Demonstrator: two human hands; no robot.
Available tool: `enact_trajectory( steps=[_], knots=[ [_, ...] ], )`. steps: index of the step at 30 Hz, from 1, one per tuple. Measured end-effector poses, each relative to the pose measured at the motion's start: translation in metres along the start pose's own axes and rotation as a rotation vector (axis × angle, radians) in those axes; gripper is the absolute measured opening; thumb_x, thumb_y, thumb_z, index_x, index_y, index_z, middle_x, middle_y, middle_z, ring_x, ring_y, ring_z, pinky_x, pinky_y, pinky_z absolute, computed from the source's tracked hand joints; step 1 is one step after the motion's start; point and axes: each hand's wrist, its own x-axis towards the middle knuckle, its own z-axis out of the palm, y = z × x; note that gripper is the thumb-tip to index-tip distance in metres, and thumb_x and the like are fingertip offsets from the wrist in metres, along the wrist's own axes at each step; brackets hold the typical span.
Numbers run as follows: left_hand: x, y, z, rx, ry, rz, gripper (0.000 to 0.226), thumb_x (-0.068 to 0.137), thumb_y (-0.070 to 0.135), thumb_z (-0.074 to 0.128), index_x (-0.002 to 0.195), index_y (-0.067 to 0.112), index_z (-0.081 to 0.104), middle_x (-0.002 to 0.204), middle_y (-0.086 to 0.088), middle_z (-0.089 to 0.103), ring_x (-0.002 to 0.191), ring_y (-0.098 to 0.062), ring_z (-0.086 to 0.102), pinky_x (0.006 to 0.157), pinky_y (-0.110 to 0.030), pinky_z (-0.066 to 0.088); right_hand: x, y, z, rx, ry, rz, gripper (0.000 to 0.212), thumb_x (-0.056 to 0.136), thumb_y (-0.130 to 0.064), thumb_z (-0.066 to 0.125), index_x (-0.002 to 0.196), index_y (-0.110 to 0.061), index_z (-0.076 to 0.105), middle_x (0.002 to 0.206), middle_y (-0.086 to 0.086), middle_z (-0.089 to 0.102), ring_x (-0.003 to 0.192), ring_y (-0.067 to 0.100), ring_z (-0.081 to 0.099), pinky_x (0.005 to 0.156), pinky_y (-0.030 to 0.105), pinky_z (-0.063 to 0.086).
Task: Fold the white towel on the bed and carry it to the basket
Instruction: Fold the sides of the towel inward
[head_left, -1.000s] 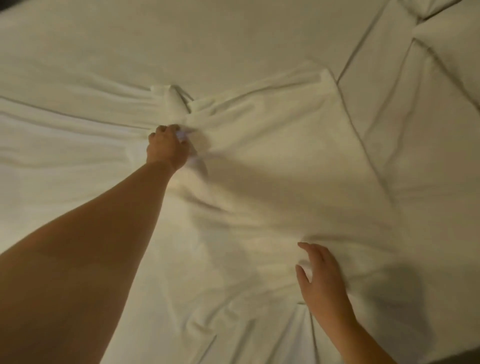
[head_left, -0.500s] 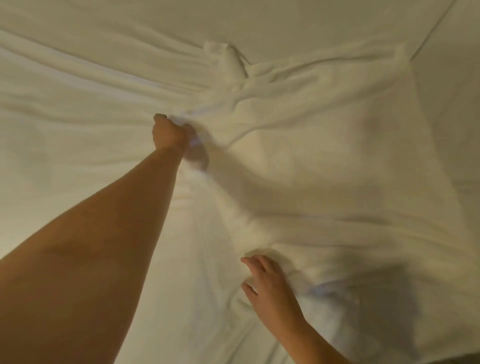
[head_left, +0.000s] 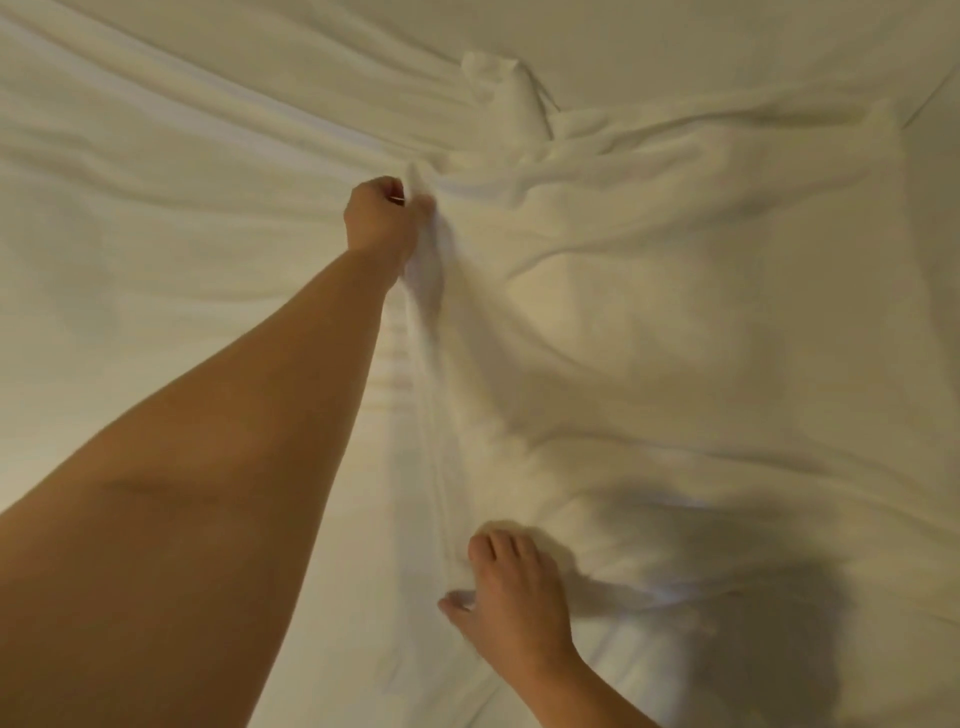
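Note:
The white towel (head_left: 649, 322) lies spread and wrinkled across the right half of the view on the bed. My left hand (head_left: 382, 218) reaches far forward and is closed on the towel's left edge near its far corner, lifting a ridge of cloth. My right hand (head_left: 511, 597) rests close to me at the near left part of the towel, fingers curled onto the cloth and thumb pinching its edge. A bunched far corner (head_left: 498, 78) of the towel sticks up beyond my left hand. The basket is out of sight.
The bed sheet (head_left: 156, 234), white and creased in long folds, fills the left side and the top of the view. A seam of bedding (head_left: 930, 98) runs at the upper right corner. My shadow falls on the towel at the lower right.
The view has shifted left, so the towel sits further right and the pillows are gone. My right hand moved left along the near edge and took hold. My left hand keeps its grip.

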Motion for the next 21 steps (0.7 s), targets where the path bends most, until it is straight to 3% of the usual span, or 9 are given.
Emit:
enact_trajectory(
  steps=[2, 5, 10, 13, 15, 21],
  knots=[
    [0.004, 0.007, -0.003, 0.022, 0.005, 0.051, 0.021, 0.078, 0.031, 0.072, 0.067, 0.021, 0.058, 0.062, 0.003, 0.055, 0.056, -0.017, 0.053, 0.051, -0.028, 0.048, 0.002, -0.008, 0.0, -0.043, 0.002, 0.023, 0.043, 0.065, -0.054, 0.067, 0.09, -0.02, 0.061, 0.084, 0.002, 0.061, 0.079, 0.028, 0.057, 0.063, 0.042, 0.047],
    [0.003, 0.005, -0.005, 0.034, 0.012, 0.07, 0.033, 0.082, 0.028, 0.072, 0.059, 0.02, 0.05, 0.057, 0.008, 0.048, 0.051, -0.012, 0.048, 0.046, -0.02, 0.04, 0.002, -0.018, 0.001, -0.106, -0.006, 0.062, 0.036, 0.069, -0.041, 0.077, 0.09, -0.015, 0.066, 0.08, 0.005, 0.063, 0.075, 0.03, 0.059, 0.061, 0.043, 0.049],
    [0.008, -0.007, 0.01, 0.073, 0.021, 0.026, 0.025, 0.079, 0.031, 0.074, 0.065, 0.02, 0.056, 0.064, 0.006, 0.053, 0.059, -0.016, 0.05, 0.054, -0.023, 0.044, 0.003, -0.017, 0.007, -0.075, -0.082, 0.118, 0.035, 0.07, -0.046, 0.068, 0.082, -0.012, 0.065, 0.069, 0.006, 0.061, 0.066, 0.03, 0.057, 0.06, 0.04, 0.046],
    [0.013, -0.007, 0.008, 0.068, 0.038, 0.025, 0.029, 0.079, 0.031, 0.075, 0.064, 0.021, 0.053, 0.066, 0.006, 0.053, 0.063, -0.019, 0.051, 0.059, -0.025, 0.046, 0.01, -0.015, 0.013, -0.135, -0.081, 0.127, 0.033, 0.066, -0.029, 0.083, 0.089, -0.008, 0.07, 0.07, 0.006, 0.064, 0.066, 0.03, 0.06, 0.059, 0.041, 0.047],
    [0.015, -0.008, 0.006, 0.06, 0.047, 0.013, 0.022, 0.08, 0.031, 0.077, 0.07, 0.022, 0.059, 0.069, 0.008, 0.056, 0.065, -0.019, 0.055, 0.059, -0.024, 0.049, 0.013, -0.016, 0.013, -0.131, -0.083, 0.117, 0.025, 0.062, -0.017, 0.085, 0.082, -0.012, 0.071, 0.067, 0.004, 0.064, 0.063, 0.028, 0.062, 0.057, 0.039, 0.049],
    [0.025, 0.006, -0.008, 0.012, 0.143, 0.045, 0.013, 0.078, 0.032, 0.075, 0.078, 0.023, 0.066, 0.073, 0.009, 0.062, 0.064, -0.013, 0.058, 0.06, -0.022, 0.053, 0.008, -0.024, -0.006, 0.133, 0.039, -0.045, 0.014, 0.076, -0.031, 0.069, 0.07, -0.026, 0.058, 0.064, -0.008, 0.058, 0.06, 0.015, 0.058, 0.052, 0.03, 0.051]
  ],
)
